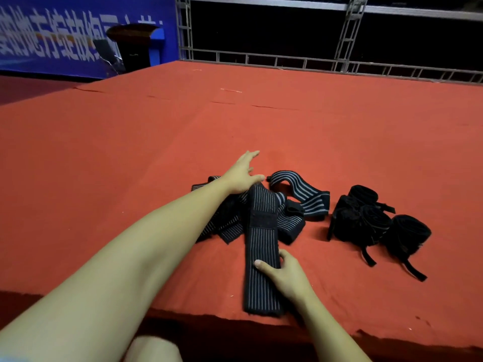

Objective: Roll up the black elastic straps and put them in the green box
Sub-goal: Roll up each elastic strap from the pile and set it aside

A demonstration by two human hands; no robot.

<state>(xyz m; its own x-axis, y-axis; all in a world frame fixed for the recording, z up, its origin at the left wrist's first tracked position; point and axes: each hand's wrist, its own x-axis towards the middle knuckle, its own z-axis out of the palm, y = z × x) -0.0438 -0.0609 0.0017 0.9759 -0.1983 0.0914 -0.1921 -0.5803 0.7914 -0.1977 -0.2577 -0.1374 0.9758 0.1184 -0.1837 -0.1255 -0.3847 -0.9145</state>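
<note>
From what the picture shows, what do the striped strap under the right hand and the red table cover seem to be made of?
Strap: probably woven elastic fabric, matte black with thin pale stripes along its length; it lies limp, and a plain dark patch crosses it, perhaps a fastener. Cover: likely a thin matte red cloth, since it creases and its near edge looks rough. The right hand holds the strap.

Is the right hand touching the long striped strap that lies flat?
Touching: in the head view the right hand has its thumb on top of the long striped strap.
</note>
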